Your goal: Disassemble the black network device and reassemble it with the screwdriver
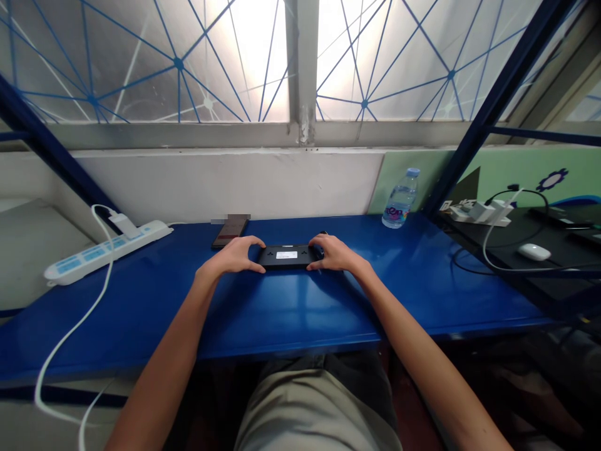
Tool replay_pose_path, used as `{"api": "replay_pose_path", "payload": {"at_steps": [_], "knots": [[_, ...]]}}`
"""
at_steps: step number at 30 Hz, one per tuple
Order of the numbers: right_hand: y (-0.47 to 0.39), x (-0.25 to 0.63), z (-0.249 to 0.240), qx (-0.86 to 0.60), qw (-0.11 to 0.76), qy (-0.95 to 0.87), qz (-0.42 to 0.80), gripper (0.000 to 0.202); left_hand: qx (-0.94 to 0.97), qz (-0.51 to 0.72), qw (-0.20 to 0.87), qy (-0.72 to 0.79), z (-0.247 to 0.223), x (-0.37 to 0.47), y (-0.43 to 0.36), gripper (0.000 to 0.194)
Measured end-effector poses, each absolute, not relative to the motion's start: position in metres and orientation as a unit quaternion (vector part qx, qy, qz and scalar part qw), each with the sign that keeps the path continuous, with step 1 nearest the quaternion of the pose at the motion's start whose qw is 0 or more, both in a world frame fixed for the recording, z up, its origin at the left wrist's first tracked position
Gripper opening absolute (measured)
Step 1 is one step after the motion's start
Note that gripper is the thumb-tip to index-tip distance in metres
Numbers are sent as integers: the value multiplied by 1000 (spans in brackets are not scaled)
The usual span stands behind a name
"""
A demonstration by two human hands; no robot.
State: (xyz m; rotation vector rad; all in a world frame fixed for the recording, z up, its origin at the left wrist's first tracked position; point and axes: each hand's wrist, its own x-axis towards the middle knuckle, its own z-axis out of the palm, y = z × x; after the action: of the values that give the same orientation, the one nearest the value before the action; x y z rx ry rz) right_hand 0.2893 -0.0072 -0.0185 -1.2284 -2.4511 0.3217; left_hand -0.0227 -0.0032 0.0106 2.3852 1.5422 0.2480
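Note:
A flat black rectangular device (287, 257) with a white label and two small three-lobed marks lies at the middle of the blue desk (291, 313). My left hand (233, 254) grips its left end, thumb at the near edge and fingers at the far edge. At the opposite end, my right hand (336, 252) holds it the same way. A small dark thing shows by my right fingertips, too little of it to name. Just behind my left hand lies a dark phone (230, 230), partly blurred out.
A white power strip (110, 252) with a plugged-in charger and white cable (101, 300) lies at the left. At the back right stands a water bottle (400, 199). Beyond a blue frame post (462, 160), a white mouse (534, 252) and cables lie on a black surface.

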Motion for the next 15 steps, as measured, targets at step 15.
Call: {"api": "replay_pose_path", "payload": {"at_steps": [15], "knots": [[-8, 289, -20, -442, 183, -868, 131, 56, 832, 80, 147, 528, 13, -21, -5, 66]]}}
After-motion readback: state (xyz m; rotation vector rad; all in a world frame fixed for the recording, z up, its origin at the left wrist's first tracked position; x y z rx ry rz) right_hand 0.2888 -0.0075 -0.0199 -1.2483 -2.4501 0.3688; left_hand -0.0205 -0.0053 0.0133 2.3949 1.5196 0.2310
